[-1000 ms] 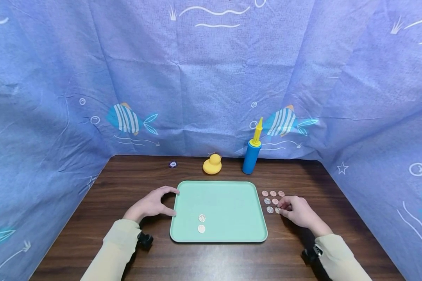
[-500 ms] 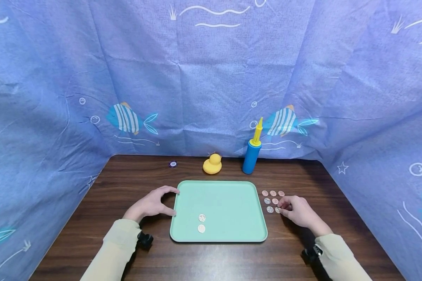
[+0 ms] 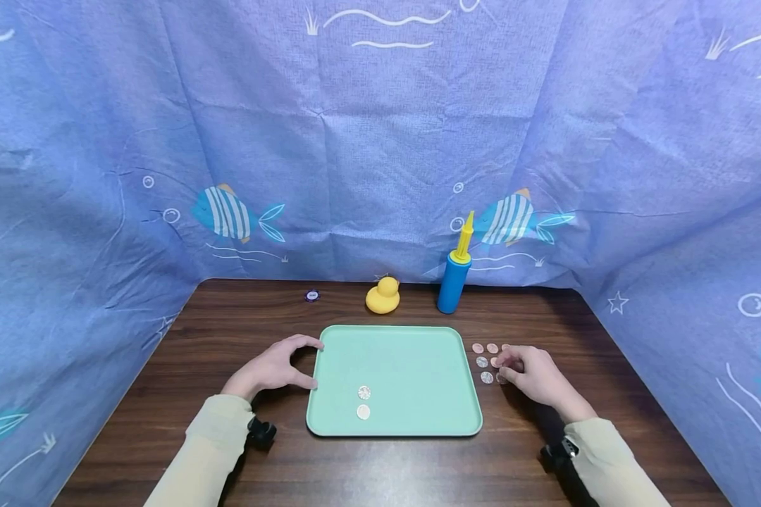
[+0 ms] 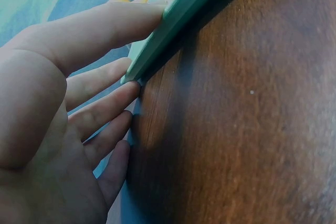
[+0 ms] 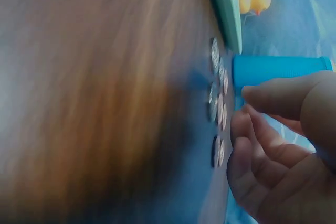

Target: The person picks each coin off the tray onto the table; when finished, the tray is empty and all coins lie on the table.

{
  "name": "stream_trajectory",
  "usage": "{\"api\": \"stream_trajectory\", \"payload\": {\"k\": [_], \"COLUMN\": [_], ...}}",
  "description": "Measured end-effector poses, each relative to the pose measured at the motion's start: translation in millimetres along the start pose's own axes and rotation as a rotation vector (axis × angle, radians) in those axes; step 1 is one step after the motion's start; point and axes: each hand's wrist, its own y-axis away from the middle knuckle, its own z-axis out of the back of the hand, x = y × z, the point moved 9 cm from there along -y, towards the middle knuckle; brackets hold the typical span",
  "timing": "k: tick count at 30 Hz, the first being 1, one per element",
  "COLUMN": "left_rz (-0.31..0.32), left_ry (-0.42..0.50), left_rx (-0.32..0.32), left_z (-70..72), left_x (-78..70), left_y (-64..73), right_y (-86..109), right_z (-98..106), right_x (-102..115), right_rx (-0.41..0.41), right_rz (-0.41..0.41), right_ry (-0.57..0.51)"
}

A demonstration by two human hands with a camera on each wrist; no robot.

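Note:
A mint-green tray (image 3: 399, 373) lies on the table with two silvery coins (image 3: 364, 392) in its lower left part. My left hand (image 3: 275, 366) touches the tray's left rim with thumb and fingertips, its fingers spread and fairly straight. To the right of the tray, several copper and silver coins (image 3: 487, 377) lie flat in rows. Just over the right side of these rows is my right hand (image 3: 535, 377), partly covering some of them. In the right wrist view its thumb (image 5: 278, 97) stands apart from the loosely bent fingers, and no coin shows between them.
Behind the tray sit a yellow rubber duck (image 3: 382, 297), a blue hand pump with a yellow nozzle (image 3: 453, 282) and a dark poker chip (image 3: 312, 296). A blue fish-patterned cloth (image 3: 380, 155) hangs around the back and sides of the wooden table (image 3: 380, 472).
My right hand has lifted slightly off the nearest right-hand coin and shifted up and left, its fingertips now over the middle row. The left hand and tray stay put.

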Motion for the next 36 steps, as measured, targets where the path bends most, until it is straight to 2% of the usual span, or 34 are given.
{"api": "stream_trajectory", "payload": {"k": [3,10,19,25,36], "left_rz": [0.001,0.005,0.012,0.017,0.011], "left_ry": [-0.003,-0.001,0.002,0.008,0.014], "left_rx": [-0.001,-0.004,-0.005,-0.006,-0.010], "left_z": [-0.1,-0.6,-0.8,-0.6,-1.0], "left_x": [0.2,0.8,2.8,3.8,2.9], "left_y": [0.0,-0.4,-0.6,-0.7,-0.2], "right_y": [-5.6,-20.5,-37.5,-48.2,-57.3], "right_z": [-2.8,-16.5,-37.5,-58.5,-104.9], "right_x": [9.5,39.6,91.6,126.6,188.4], "right_rx": [0.012,0.093,0.178,0.248,0.391], "right_rz": [0.032,0.112,0.205,0.301,0.410], "right_ry": [-0.025,-0.089,-0.076,-0.111,-0.066]}}
